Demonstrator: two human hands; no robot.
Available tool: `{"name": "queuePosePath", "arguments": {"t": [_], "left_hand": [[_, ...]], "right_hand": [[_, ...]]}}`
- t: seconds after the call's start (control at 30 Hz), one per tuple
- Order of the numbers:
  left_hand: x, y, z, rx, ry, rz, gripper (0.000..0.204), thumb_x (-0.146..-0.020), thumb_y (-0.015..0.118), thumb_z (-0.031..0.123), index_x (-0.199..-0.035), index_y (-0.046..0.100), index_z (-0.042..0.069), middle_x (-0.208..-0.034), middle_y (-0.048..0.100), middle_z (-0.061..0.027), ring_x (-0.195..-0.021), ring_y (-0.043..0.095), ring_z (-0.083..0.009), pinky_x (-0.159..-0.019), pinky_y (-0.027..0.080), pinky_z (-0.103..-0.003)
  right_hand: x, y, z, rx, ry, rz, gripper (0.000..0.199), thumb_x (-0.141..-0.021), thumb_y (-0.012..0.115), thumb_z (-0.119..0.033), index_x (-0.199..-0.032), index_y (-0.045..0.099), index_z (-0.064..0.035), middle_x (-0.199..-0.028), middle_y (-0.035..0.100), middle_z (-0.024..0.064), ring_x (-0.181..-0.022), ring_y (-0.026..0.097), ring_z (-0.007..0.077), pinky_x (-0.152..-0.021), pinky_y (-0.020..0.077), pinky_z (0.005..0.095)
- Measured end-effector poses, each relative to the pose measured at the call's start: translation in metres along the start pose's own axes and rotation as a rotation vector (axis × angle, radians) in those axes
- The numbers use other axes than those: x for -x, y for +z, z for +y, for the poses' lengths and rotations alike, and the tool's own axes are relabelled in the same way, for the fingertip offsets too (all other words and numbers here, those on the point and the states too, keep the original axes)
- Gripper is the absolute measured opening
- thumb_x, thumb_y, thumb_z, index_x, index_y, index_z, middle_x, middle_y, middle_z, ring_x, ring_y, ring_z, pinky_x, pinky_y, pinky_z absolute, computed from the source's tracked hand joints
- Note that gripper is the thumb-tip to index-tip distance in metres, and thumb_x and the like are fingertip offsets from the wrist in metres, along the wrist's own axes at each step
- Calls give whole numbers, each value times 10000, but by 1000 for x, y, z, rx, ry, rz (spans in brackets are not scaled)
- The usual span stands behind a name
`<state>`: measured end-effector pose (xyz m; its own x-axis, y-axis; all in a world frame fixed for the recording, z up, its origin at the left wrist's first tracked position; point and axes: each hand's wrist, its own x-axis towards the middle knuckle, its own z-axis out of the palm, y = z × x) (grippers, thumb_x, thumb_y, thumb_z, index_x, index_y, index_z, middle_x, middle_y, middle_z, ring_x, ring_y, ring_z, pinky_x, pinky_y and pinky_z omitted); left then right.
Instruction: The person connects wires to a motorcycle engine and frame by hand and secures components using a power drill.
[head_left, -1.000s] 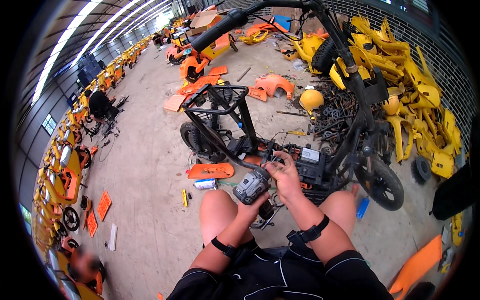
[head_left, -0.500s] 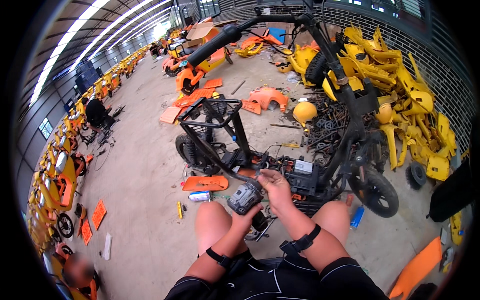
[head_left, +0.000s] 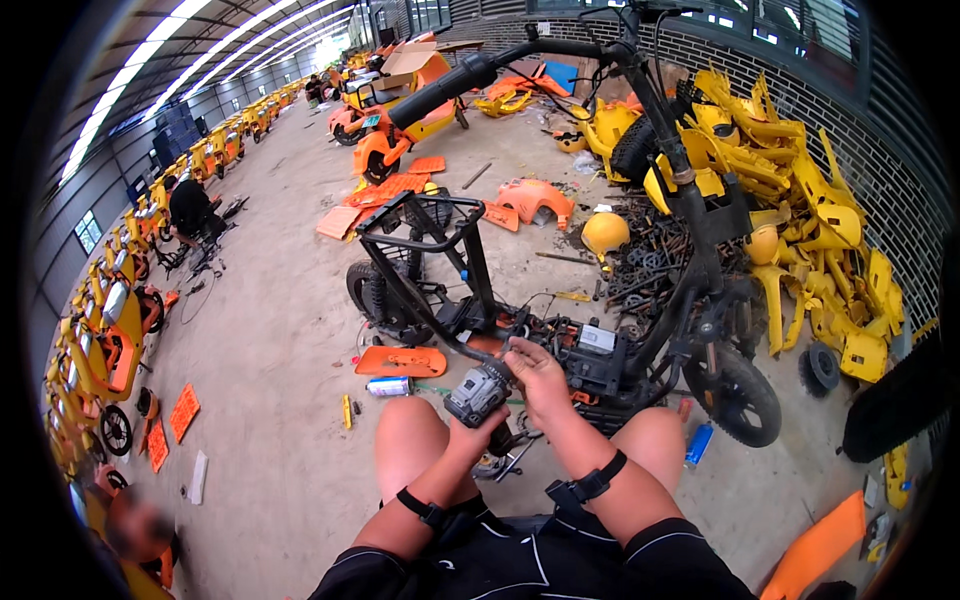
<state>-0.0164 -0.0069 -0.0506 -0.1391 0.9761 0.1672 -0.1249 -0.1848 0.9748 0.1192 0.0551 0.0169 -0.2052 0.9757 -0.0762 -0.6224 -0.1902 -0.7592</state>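
Note:
My left hand (head_left: pixel 474 434) is wrapped round a grey and black cordless drill (head_left: pixel 478 394), held above my knees. Close by the tool's front end is my right hand (head_left: pixel 538 382), its fingers drawn together in a pinch. Whatever those fingertips hold is too small and hidden to make out. Just beyond both hands stands a stripped black scooter frame (head_left: pixel 484 270) with its wheels and handlebar still on. Its floor section, full of exposed parts and a silver box (head_left: pixel 597 340), lies nearest my right hand.
An orange panel (head_left: pixel 400 361) and a spray can (head_left: pixel 389 386) lie left of the frame; a blue can (head_left: pixel 699 445) lies right. Yellow body panels (head_left: pixel 790 180) are heaped along the wall beside loose metal parts (head_left: pixel 655 255). Scooters (head_left: pixel 110 330) line the left, where a person (head_left: pixel 192 208) works.
The whole view has shifted slightly. My left hand keeps its hold on the drill, and my right fingers stay pinched by its front end.

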Motion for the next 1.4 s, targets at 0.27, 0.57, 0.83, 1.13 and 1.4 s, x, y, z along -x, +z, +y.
{"name": "queuePosePath", "arguments": {"t": [0.27,0.57,0.83,1.13,1.4], "left_hand": [[10,-7,10,-189,122,-79,411,-859,749,-44,-1245,626,27,-1088,712,-67,-920,689,-155,-811,584,-319],[13,-2,23,-248,132,-81,326,-871,754,15,-1187,676,34,-1060,741,-48,-930,691,-134,-821,565,-308],[13,-12,20,-194,137,9,349,-849,742,-25,-1186,673,32,-1076,730,-52,-920,681,-142,-820,558,-312],[18,-37,21,-199,38,193,334,-877,722,-18,-1204,661,2,-1091,733,-81,-927,693,-167,-817,569,-327],[28,-50,31,-110,-19,268,331,-872,708,-23,-1199,649,-18,-1061,729,-97,-848,708,-192,-779,588,-333]], "right_hand": [[0,-19,-13,-8,132,-234,148,-1023,650,-213,-1064,677,-74,-1080,722,65,-1019,662,180,-949,501,360],[-5,-14,-8,235,-88,-91,141,-1066,558,-197,-1026,623,-79,-1074,711,47,-927,626,99,-815,480,272],[-14,-17,-13,282,10,-70,262,-1060,586,-306,-1139,626,-59,-1036,708,69,-825,636,125,-718,516,280],[1,-7,-49,965,-427,-128,461,-945,706,-210,-1350,574,-34,-1040,694,74,-779,619,143,-714,521,320],[-30,-48,-89,550,-402,482,779,-935,647,-174,-1602,269,-35,-853,666,42,-676,567,80,-650,484,241]]}}
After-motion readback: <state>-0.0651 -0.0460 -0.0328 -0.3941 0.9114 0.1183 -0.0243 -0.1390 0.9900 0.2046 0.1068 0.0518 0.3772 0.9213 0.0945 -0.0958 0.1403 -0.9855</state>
